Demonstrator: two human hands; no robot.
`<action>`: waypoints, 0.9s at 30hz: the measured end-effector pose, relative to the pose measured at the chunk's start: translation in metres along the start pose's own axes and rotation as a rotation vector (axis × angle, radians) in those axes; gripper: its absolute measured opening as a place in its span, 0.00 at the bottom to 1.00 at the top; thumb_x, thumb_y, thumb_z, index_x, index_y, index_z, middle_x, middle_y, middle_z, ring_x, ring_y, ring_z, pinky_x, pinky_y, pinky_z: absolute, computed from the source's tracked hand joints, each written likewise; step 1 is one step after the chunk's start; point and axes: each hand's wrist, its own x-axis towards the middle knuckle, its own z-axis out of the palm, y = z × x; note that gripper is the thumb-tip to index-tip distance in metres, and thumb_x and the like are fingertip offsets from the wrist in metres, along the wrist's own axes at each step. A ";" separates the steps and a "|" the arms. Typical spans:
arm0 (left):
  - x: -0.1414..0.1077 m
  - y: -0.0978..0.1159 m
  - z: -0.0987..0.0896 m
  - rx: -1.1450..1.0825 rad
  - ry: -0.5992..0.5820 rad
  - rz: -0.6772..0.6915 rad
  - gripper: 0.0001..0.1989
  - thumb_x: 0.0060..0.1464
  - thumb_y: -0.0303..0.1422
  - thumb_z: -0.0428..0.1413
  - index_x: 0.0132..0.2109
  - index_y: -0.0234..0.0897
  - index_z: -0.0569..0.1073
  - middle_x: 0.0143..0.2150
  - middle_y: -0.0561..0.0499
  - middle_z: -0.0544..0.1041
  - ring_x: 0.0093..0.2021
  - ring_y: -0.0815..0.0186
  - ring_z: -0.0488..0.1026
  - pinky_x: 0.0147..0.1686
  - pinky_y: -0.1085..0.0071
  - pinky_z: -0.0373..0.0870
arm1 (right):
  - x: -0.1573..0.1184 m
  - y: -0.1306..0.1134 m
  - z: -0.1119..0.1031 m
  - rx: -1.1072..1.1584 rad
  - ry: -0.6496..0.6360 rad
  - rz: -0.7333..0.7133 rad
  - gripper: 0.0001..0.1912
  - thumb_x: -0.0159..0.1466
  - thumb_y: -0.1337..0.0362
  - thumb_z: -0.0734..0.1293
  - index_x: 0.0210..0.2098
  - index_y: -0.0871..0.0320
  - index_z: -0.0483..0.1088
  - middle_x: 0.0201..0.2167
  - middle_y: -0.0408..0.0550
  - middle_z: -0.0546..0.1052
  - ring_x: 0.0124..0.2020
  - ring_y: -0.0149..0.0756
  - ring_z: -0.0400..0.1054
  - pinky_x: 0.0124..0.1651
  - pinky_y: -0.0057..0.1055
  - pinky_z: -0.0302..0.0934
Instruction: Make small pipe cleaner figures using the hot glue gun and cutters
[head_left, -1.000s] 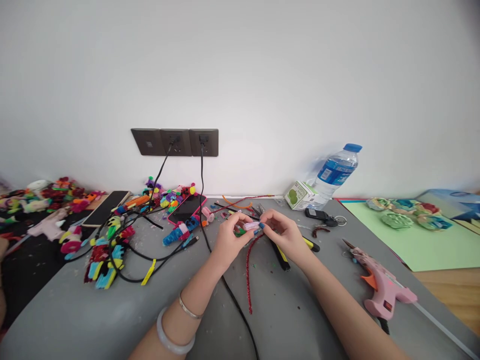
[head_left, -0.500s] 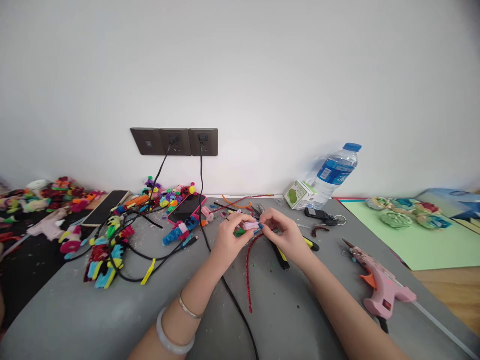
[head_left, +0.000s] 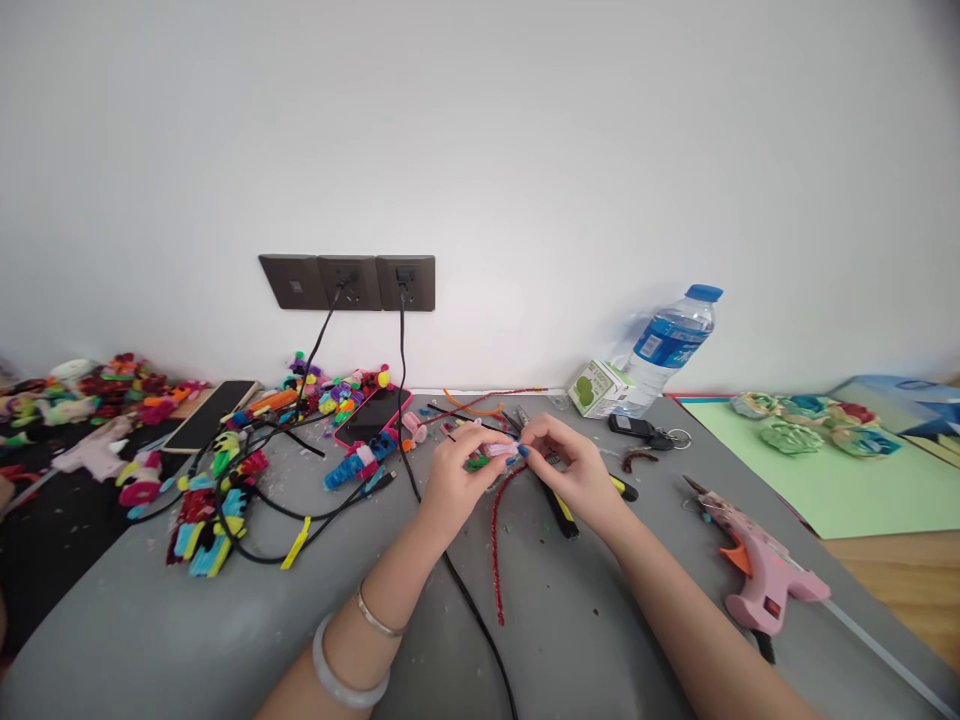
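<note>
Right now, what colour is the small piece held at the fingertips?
Pale pink; the piece shows best in the head view.

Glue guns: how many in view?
2: pink glue gun, on the grey table at right; paler glue gun, far left, left of a phone. More may be hidden.

- Plain pale-grey wall (head_left: 525,150), softly lit
- Three dark-brown rectangular socket plates (head_left: 292,283) in a row on it
- Smooth grey bench (head_left: 187,640) below
- Light-brown wood-grained surface (head_left: 915,580), right
</note>
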 end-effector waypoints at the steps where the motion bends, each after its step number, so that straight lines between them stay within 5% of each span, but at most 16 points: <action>1: 0.000 0.000 0.000 -0.003 0.001 0.002 0.05 0.59 0.30 0.58 0.41 0.40 0.79 0.39 0.49 0.81 0.41 0.63 0.76 0.44 0.67 0.71 | 0.000 0.000 0.000 0.000 0.000 -0.002 0.07 0.68 0.60 0.64 0.34 0.54 0.68 0.31 0.46 0.71 0.31 0.36 0.66 0.32 0.32 0.59; 27: 0.000 -0.002 0.001 -0.051 0.018 0.085 0.04 0.61 0.30 0.58 0.41 0.40 0.78 0.38 0.48 0.77 0.40 0.65 0.75 0.39 0.70 0.73 | 0.000 -0.005 -0.001 0.014 0.008 -0.014 0.06 0.67 0.60 0.64 0.35 0.54 0.69 0.31 0.46 0.71 0.30 0.35 0.65 0.32 0.32 0.60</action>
